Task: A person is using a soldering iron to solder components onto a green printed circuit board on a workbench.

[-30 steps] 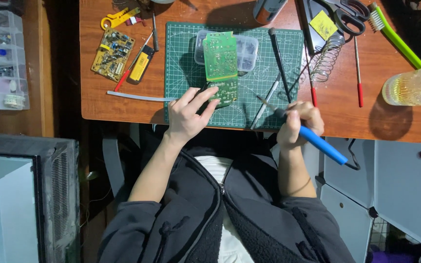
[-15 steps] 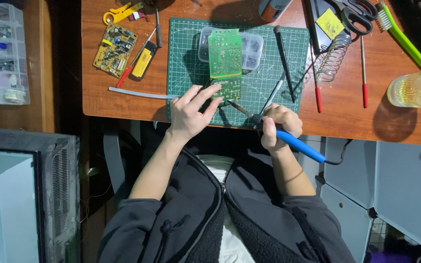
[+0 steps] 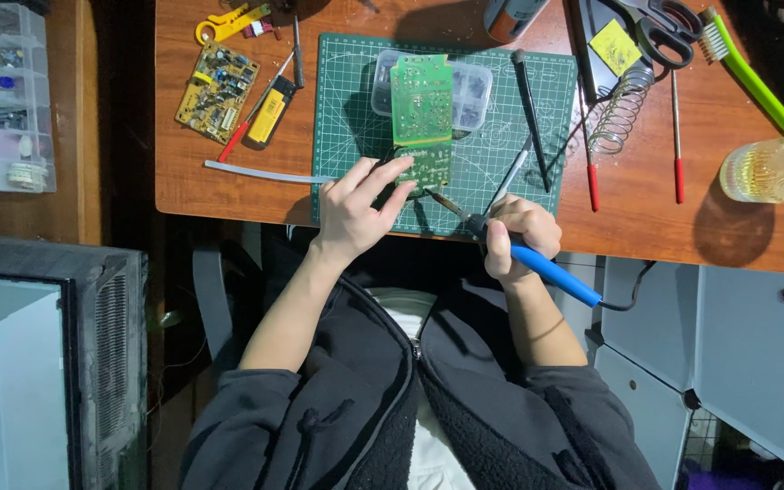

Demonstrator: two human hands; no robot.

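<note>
1. Left hand (image 3: 356,210) resting on the green cutting mat (image 3: 356,100), fingers spread, fingertips pressing the near edge of the green circuit board (image 3: 423,116); an open, flat grip that pins rather than clasps.
2. Right hand (image 3: 519,234) wrapped tight around the blue-handled soldering iron (image 3: 537,265), held like a pen, tip angled up to the board's lower right corner; touching or just short of it, cannot tell.
3. Board lying near the mat's middle, far end propped on a clear plastic parts box (image 3: 465,91), so tilted rather than flat.
4. Handling, as a judgement: board light, stiff, thin, likely brittle at the solder joints; best held by bare edges, away from the hot tip. Iron light, cord (image 3: 623,304) trailing off the worktop (image 3: 646,227) edge and apt to tug.
5. Close by: yellow circuit board (image 3: 218,89) at left, white tube (image 3: 256,172) just beside the left hand, coiled iron stand (image 3: 619,113), red-handled tools (image 3: 678,150), scissors (image 3: 660,27), glass jar (image 3: 773,168) at the right edge.
</note>
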